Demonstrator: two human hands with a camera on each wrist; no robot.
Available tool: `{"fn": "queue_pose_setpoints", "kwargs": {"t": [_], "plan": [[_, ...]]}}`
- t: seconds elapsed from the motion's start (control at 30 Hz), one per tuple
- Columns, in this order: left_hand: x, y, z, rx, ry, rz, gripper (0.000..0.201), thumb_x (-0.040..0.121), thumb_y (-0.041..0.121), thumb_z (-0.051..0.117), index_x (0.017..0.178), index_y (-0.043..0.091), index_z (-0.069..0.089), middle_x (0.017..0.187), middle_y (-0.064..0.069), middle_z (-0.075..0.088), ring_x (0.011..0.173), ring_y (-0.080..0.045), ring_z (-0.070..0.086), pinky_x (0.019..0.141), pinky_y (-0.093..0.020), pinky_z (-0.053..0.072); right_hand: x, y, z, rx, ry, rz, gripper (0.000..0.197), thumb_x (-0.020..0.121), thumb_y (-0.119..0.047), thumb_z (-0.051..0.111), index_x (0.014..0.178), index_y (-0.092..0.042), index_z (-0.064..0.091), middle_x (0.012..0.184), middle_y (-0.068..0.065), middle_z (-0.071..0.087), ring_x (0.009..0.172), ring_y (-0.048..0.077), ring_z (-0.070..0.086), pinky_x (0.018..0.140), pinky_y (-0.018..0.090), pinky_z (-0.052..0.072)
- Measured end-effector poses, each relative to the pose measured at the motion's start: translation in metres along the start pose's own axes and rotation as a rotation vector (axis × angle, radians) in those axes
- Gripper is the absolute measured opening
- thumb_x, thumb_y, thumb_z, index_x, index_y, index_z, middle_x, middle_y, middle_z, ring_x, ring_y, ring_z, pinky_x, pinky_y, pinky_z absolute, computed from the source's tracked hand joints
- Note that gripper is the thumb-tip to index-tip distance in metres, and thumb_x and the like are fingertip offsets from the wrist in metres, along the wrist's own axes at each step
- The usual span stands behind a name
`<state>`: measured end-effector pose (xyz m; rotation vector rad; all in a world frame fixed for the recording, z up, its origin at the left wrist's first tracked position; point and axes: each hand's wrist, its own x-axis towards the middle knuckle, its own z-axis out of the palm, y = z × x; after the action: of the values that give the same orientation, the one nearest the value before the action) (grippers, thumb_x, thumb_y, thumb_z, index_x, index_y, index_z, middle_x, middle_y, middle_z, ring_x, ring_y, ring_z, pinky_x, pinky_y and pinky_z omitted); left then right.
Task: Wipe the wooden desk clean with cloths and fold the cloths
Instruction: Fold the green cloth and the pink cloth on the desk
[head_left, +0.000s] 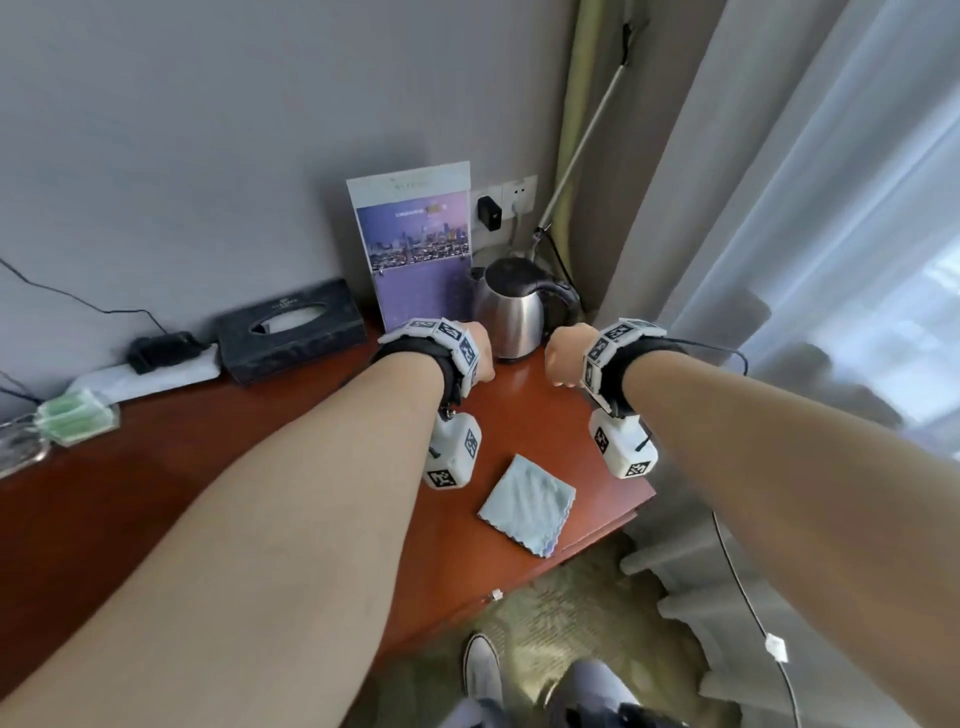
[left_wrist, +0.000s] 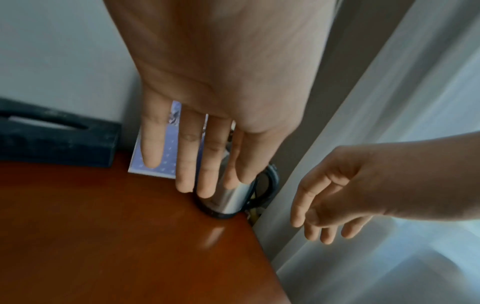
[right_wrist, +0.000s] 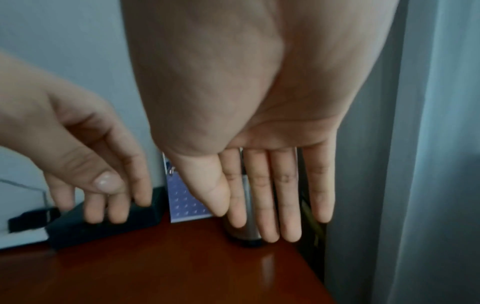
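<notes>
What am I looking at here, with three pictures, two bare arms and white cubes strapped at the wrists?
No machine here: a person works bare-handed, wearing cameras. The head view looks down from the forehead; the other two look along each palm from the wrist-mounted white cubes. The left hand and right hand hover over the wooden desk, fingers straight or relaxed, holding nothing. A folded light blue cloth lies near the desk's front edge, untouched. At the back stand a steel kettle, a purple card leaning on the wall, and a black tissue box. At the right hangs a curtain.
</notes>
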<state>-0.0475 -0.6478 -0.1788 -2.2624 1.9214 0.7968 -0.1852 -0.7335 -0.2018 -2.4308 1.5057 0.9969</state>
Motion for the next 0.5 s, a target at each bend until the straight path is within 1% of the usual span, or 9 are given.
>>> {"fn": "queue_pose_setpoints", "kwargs": {"t": [0.03,0.07,0.13,0.2,0.27,0.33,0.4,0.47,0.5], "plan": [[-0.001,-0.002,0.008,-0.080,-0.038,-0.019,0.014,0.085,0.021,0.064,0.092,0.014,0.076,0.089,0.000,0.074,0.082,-0.020,0.071,0.082,-0.033,0.059,0.004,-0.004,0.011,0.023,-0.014,-0.022,0.008,0.065,-0.021,0.072,0.067,-0.015,0.067,0.067,-0.003,0.067,0.072,0.021,0.067,0.075,0.036,0.058],[-0.004,-0.004,0.019,-0.151,-0.045,-0.026,0.015,0.084,0.021,0.066,0.094,0.018,0.077,0.088,0.003,0.074,0.082,-0.018,0.071,0.083,-0.030,0.058,-0.002,-0.010,0.019,0.043,-0.018,-0.067,0.007,0.066,-0.020,0.071,0.070,-0.016,0.067,0.072,-0.002,0.067,0.075,0.022,0.067,0.075,0.037,0.059],[-0.007,-0.011,0.052,-0.222,-0.061,-0.055,0.014,0.084,0.019,0.068,0.094,0.025,0.076,0.088,0.007,0.072,0.084,-0.014,0.069,0.084,-0.024,0.055,0.004,-0.020,0.048,0.109,-0.039,-0.154,0.005,0.077,-0.017,0.065,0.081,-0.016,0.067,0.082,0.002,0.067,0.084,0.024,0.067,0.080,0.036,0.058],[-0.009,-0.015,0.084,-0.285,-0.089,-0.107,0.016,0.083,0.016,0.066,0.087,0.029,0.074,0.091,0.008,0.071,0.088,-0.015,0.068,0.084,-0.024,0.054,0.005,-0.028,0.073,0.149,-0.104,-0.237,0.012,0.082,-0.014,0.060,0.091,-0.015,0.068,0.089,0.006,0.069,0.088,0.025,0.068,0.081,0.036,0.058],[-0.012,-0.016,0.117,-0.322,-0.110,-0.150,0.025,0.084,0.010,0.059,0.085,0.029,0.075,0.095,0.006,0.073,0.088,-0.017,0.068,0.083,-0.025,0.054,0.009,-0.035,0.100,0.154,-0.154,-0.300,0.019,0.083,-0.012,0.056,0.097,-0.012,0.069,0.094,0.007,0.070,0.089,0.027,0.068,0.081,0.036,0.058],[-0.014,-0.011,0.148,-0.345,-0.145,-0.165,0.034,0.086,0.003,0.051,0.091,0.024,0.077,0.098,0.004,0.074,0.090,-0.018,0.068,0.078,-0.022,0.052,0.017,-0.040,0.125,0.132,-0.182,-0.346,0.023,0.084,-0.012,0.050,0.098,-0.009,0.069,0.097,0.009,0.070,0.091,0.028,0.067,0.082,0.037,0.058],[-0.015,-0.004,0.174,-0.363,-0.176,-0.173,0.037,0.088,-0.001,0.048,0.097,0.019,0.077,0.101,0.002,0.074,0.093,-0.019,0.068,0.077,-0.020,0.048,0.022,-0.042,0.145,0.077,-0.212,-0.414,0.024,0.086,-0.012,0.048,0.098,-0.009,0.069,0.098,0.009,0.070,0.093,0.029,0.067,0.082,0.037,0.057],[-0.013,0.003,0.200,-0.377,-0.211,-0.194,0.035,0.088,-0.001,0.052,0.098,0.021,0.077,0.102,0.002,0.074,0.094,-0.019,0.068,0.082,-0.021,0.051,0.027,-0.039,0.162,0.038,-0.253,-0.475,0.026,0.087,-0.013,0.048,0.102,-0.011,0.069,0.102,0.007,0.070,0.095,0.029,0.067,0.082,0.037,0.056],[-0.013,0.007,0.212,-0.384,-0.230,-0.199,0.034,0.088,-0.001,0.054,0.099,0.023,0.076,0.104,0.002,0.073,0.096,-0.019,0.068,0.087,-0.024,0.052,0.031,-0.036,0.171,0.024,-0.257,-0.498,0.027,0.087,-0.013,0.049,0.105,-0.011,0.070,0.103,0.007,0.070,0.095,0.029,0.067,0.082,0.036,0.056]]}}
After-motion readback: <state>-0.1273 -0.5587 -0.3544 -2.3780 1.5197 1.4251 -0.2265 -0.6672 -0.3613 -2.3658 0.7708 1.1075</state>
